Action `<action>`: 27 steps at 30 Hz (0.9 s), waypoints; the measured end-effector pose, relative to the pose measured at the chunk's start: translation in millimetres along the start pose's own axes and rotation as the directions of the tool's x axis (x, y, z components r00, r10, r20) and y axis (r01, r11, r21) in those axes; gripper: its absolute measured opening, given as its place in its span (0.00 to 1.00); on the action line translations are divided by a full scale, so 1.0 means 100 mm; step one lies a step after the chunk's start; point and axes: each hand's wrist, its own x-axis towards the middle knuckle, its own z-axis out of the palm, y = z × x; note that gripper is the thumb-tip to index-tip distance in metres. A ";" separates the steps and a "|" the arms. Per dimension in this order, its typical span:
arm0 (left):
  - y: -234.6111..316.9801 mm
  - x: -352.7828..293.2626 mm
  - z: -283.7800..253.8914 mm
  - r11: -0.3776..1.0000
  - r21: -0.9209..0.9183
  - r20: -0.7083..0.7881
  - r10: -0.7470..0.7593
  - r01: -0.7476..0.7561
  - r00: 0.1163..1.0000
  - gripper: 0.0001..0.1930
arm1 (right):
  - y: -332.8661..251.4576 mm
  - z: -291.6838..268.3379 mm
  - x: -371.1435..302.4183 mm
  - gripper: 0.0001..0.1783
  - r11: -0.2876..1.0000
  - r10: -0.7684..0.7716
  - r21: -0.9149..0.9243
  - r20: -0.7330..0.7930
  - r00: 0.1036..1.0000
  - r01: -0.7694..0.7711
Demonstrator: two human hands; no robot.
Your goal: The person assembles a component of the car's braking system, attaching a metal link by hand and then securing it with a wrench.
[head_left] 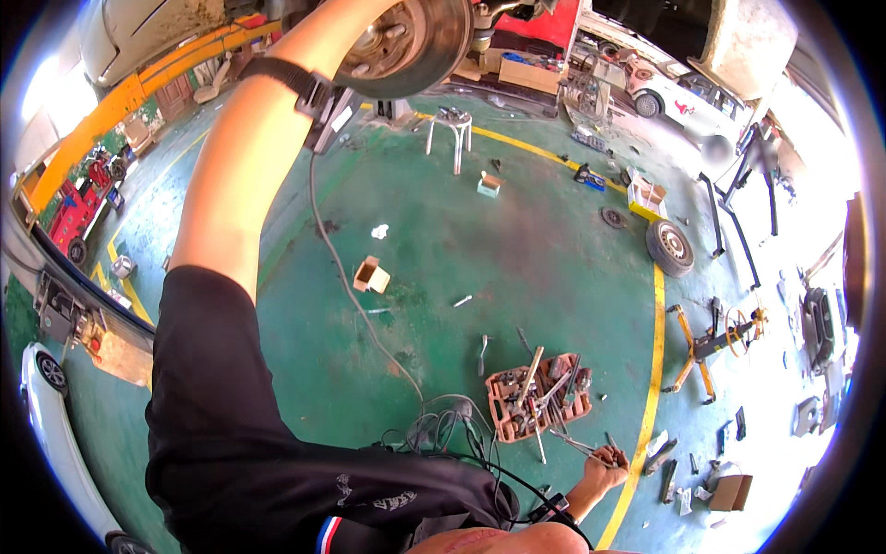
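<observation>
My left arm (231, 175) reaches up to a brake disc with a studded hub (434, 55); the hand itself is beyond the top edge. A black strap with a small box (323, 106) is round that forearm, and a grey cable hangs from it. Low on the right, my right hand (606, 466) is closed on the end of a slim metal tool (577, 445), whose exact kind I cannot make out. Beside that hand lies a brown tool case (503, 415) heaped with sockets, wrenches and handles.
Black cables (434, 429) coil by the case. A small open carton (371, 275) and a loose wrench (463, 300) lie on the green floor. Farther off stand a stool (452, 125), a wheel (669, 247) and a yellow stand (706, 346). An orange lift arm (129, 92) spans the upper left.
</observation>
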 end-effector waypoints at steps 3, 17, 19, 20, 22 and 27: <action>-0.10 0.11 0.08 0.992 0.098 -0.062 0.089 -0.083 0.994 0.18 | 0.07 -0.28 -0.37 0.08 0.821 -0.293 -0.526 -0.056 0.955 0.221; -0.23 -0.15 0.09 0.932 0.250 -0.119 0.299 -0.263 0.947 0.20 | 0.81 -1.17 -1.22 0.03 0.877 -0.164 -0.480 -0.355 0.920 -0.029; 0.03 -0.60 0.16 0.969 0.148 -0.297 0.235 -0.199 0.925 0.17 | 0.76 -1.35 -1.20 0.02 0.909 -0.081 -0.405 -0.396 0.915 -0.095; 0.33 -0.95 0.12 0.998 -0.025 -0.146 0.055 -0.059 0.988 0.14 | 0.69 -1.45 -1.19 0.03 0.948 0.051 -0.251 -0.492 0.869 -0.197; 0.71 -1.95 0.23 0.968 -0.250 -0.109 -0.017 -0.011 0.994 0.09 | 0.54 -1.62 -1.03 0.04 0.916 0.400 0.240 -0.628 0.668 -0.322; 1.45 -4.93 0.25 0.919 0.221 0.970 -0.243 0.328 0.027 0.22 | 0.42 -2.12 -0.68 0.07 0.208 0.976 0.976 -0.211 0.052 0.061</action>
